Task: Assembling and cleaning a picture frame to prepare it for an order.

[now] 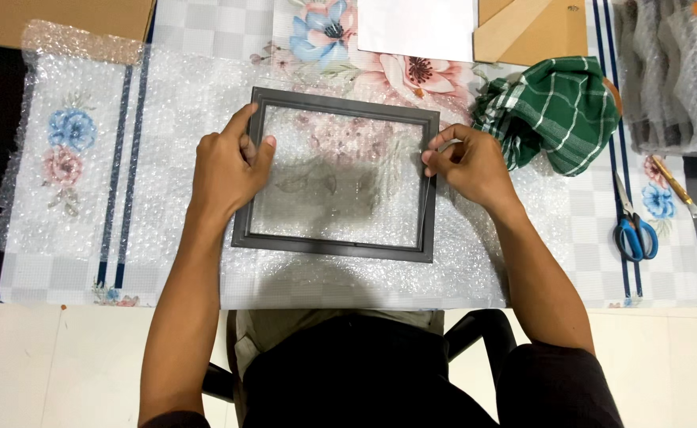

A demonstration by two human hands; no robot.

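Fingers of the left hand grip the left rail of a dark picture frame; the right hand pinches its right rail. Lying flat on bubble wrap mid-worktop, the frame's long axis runs left to right, between both hands.

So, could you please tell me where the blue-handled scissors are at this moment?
In the head view, the blue-handled scissors lie on the table's right side, beyond the right hand, below the green checked cloth and beside a yellow utility knife.
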